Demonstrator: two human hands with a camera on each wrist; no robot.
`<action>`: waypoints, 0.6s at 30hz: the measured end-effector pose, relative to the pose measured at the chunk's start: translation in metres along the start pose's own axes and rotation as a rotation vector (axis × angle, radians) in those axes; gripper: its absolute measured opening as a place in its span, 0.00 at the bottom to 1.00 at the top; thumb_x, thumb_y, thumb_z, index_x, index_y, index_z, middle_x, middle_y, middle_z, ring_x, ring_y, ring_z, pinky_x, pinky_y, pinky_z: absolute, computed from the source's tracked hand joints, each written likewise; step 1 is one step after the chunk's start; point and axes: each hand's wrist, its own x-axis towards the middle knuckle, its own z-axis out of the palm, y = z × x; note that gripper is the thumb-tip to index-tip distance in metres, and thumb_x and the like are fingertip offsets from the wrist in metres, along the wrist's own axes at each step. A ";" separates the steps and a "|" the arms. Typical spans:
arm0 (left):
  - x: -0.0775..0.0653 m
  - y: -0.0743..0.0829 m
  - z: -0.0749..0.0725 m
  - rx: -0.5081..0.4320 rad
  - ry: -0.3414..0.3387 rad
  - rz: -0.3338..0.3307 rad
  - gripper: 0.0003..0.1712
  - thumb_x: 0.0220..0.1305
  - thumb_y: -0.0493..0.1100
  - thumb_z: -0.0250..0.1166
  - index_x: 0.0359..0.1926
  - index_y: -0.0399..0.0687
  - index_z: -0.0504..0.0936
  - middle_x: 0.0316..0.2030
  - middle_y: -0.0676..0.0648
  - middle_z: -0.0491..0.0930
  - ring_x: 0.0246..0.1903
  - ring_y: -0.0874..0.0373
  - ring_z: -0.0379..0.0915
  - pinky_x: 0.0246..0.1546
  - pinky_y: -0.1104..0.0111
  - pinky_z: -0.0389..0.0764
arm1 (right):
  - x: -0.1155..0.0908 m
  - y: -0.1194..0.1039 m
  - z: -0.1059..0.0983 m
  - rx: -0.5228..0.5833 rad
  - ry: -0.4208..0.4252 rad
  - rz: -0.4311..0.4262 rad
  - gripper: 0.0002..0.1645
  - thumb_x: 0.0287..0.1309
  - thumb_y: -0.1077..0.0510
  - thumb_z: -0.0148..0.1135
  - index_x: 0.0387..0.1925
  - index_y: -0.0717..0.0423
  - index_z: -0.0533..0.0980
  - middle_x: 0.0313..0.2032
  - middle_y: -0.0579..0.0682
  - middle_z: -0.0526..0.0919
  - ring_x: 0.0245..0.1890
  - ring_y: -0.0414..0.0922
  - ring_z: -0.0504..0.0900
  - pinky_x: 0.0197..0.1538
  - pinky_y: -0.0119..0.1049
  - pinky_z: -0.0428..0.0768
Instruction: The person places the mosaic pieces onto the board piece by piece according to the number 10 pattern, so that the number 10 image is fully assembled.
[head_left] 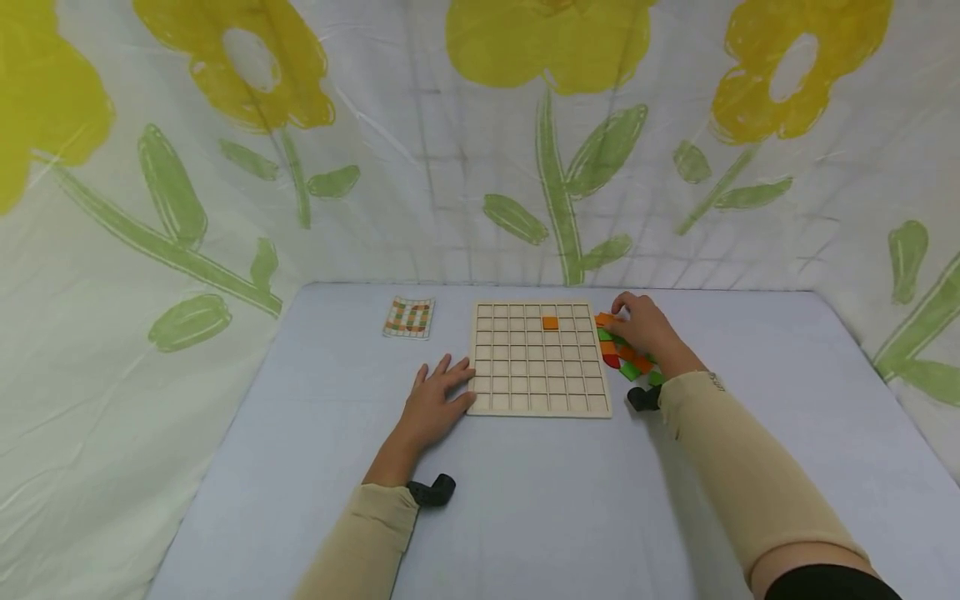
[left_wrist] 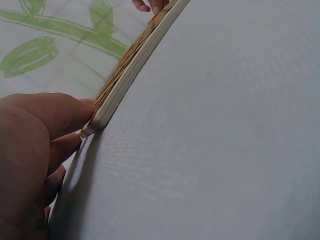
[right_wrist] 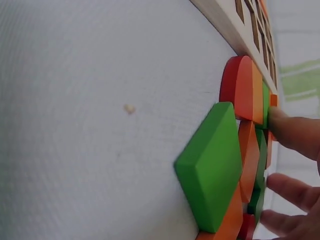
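Observation:
A square wooden grid board [head_left: 540, 411] lies on the table with one orange tile [head_left: 551, 322] in its upper part. My left hand [head_left: 432, 408] rests against the board's left edge, fingers spread. In the left wrist view, its thumb touches the board's corner [left_wrist: 100, 117]. My right hand [head_left: 647, 323] is over a heap of coloured blocks beside the board's right edge. Among them are a green diamond block [right_wrist: 212, 165] and a red rounded block [right_wrist: 237, 87]. One right fingertip touches the blocks near an orange piece [right_wrist: 273, 100]; the other fingers are spread apart.
A small card [head_left: 408, 317] with an orange and green grid pattern lies left of the board. The pale table [head_left: 525, 508] ends at a hanging cloth [head_left: 420, 192] with painted flowers. A small crumb [right_wrist: 129, 108] is on the table near the blocks.

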 end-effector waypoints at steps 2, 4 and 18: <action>0.000 0.000 -0.001 -0.001 -0.001 0.003 0.25 0.66 0.50 0.64 0.64 0.54 0.77 0.70 0.56 0.66 0.76 0.55 0.46 0.78 0.54 0.34 | 0.001 0.000 -0.001 -0.009 -0.006 -0.014 0.14 0.68 0.53 0.59 0.50 0.56 0.72 0.52 0.63 0.67 0.24 0.49 0.72 0.23 0.36 0.76; 0.000 0.000 -0.001 -0.002 -0.001 0.004 0.25 0.66 0.50 0.64 0.64 0.54 0.77 0.70 0.56 0.66 0.76 0.55 0.46 0.78 0.54 0.34 | 0.001 0.002 -0.002 -0.022 -0.015 -0.025 0.12 0.68 0.54 0.58 0.48 0.55 0.76 0.49 0.61 0.71 0.22 0.48 0.72 0.25 0.36 0.75; 0.000 0.001 -0.002 -0.012 0.002 0.011 0.25 0.67 0.50 0.64 0.64 0.54 0.77 0.70 0.57 0.66 0.76 0.55 0.46 0.78 0.55 0.34 | -0.004 0.008 -0.008 -0.094 -0.093 -0.116 0.25 0.62 0.49 0.63 0.57 0.58 0.78 0.73 0.66 0.56 0.72 0.68 0.52 0.72 0.64 0.58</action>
